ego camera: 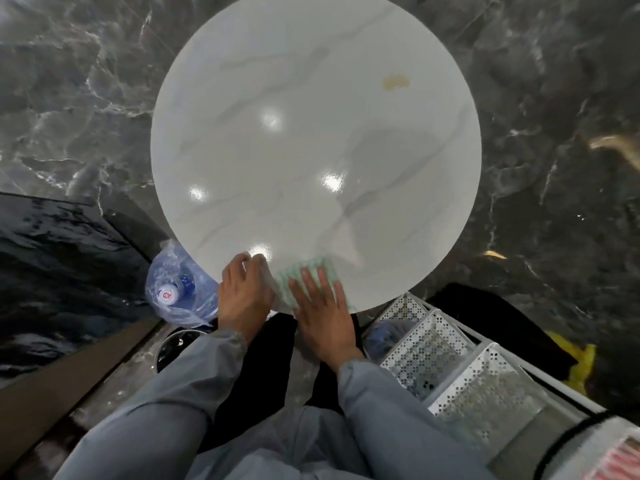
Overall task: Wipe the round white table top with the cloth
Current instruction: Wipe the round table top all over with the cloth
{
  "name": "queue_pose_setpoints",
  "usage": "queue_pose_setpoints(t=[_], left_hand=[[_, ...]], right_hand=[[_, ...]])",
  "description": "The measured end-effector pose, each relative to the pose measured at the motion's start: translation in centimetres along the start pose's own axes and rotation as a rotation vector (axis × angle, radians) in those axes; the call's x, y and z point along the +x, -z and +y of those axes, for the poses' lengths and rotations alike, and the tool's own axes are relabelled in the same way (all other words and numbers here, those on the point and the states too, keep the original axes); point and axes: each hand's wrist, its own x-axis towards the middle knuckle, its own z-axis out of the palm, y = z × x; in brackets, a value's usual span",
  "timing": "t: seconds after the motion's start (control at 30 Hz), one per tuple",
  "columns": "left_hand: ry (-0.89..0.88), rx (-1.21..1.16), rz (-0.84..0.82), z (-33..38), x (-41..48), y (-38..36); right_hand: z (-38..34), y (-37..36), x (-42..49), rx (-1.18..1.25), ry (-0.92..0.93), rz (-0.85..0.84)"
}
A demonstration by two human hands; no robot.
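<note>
Nearest, at 6 o'clock on the round white table (311,140), right on its edge: a small cloth (310,277), white with green checks. Looks soft, thin and light, maybe a bit damp. Will bend and bunch up fast if pushed from one corner only. Best pressed flat from the top with a whole open palm, so it slides and stays spread out.

Right hand (322,311) lying flat on the cloth, fingers (313,282) spread wide and straight, pointing to 12 o'clock. Not gripping, just pressing down. Cloth sticking out past the fingertips toward 12 o'clock and past the hand toward 9 o'clock.

Left hand (244,294) just beside, at 7 o'clock on the table edge, fingers half curled. Tips seem to pinch the 9 o'clock corner of the cloth, but a bright glare sits there, so hard to be sure.

Farther out, table top smooth, hard and shiny, with light spots on it. Slippery for a cloth, so easy to glide. Most of it looks not wiped yet.

Far off, at about 1 o'clock on the table: a yellow-brown stain (395,81), well apart from the cloth. Likely needs a long reach and a firm rub.
</note>
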Motion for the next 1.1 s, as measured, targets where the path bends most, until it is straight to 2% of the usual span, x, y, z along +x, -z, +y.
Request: queue_pose_setpoints(t=[0.07,0.17,0.3,0.43,0.5,0.63,0.7,0.73,0.77,0.93,1.03,1.1], left_hand=[[0.031,0.015,-0.016,0.2,0.0,0.2],[0.069,-0.031,-0.111,0.9,0.0,0.5],[0.064,-0.093,-0.139,2.2,0.8,0.8],[0.08,-0.03,-0.197,3.1,2.8,0.6],[0.124,-0.019,-0.197,3.8,3.8,0.6],[0.152,0.026,-0.189,5.2,5.1,0.6],[0.124,0.043,-0.166,6.0,5.8,0.6],[0.108,0.047,-0.156,6.5,6.2,0.7],[0.098,0.051,-0.156,7.0,6.7,0.8],[0.105,0.092,-0.232,8.9,8.6,0.9],[0.105,0.095,-0.242,9.4,9.0,0.7],[0.107,0.085,-0.235,9.5,9.0,0.9]], right_hand=[[2.8,1.1,0.0,0.045,-0.047,0.007],[9.1,3.6,-0.1,0.048,-0.236,0.032],[16.7,7.9,2.7,0.09,-0.472,0.091],[18.2,10.4,7.4,0.157,-0.634,0.176],[16.0,10.2,8.9,0.106,-0.588,0.231],[9.9,7.3,7.3,0.056,-0.137,0.162],[10.8,7.7,6.8,0.039,0.002,0.125],[12.5,8.3,7.1,0.012,0.016,0.122],[14.4,9.1,7.4,0.014,-0.022,0.132],[24.5,14.7,11.0,0.086,-0.46,0.229],[24.7,15.3,14.1,0.134,-0.62,0.273],[21.7,14.7,15.9,0.088,-0.608,0.328]])
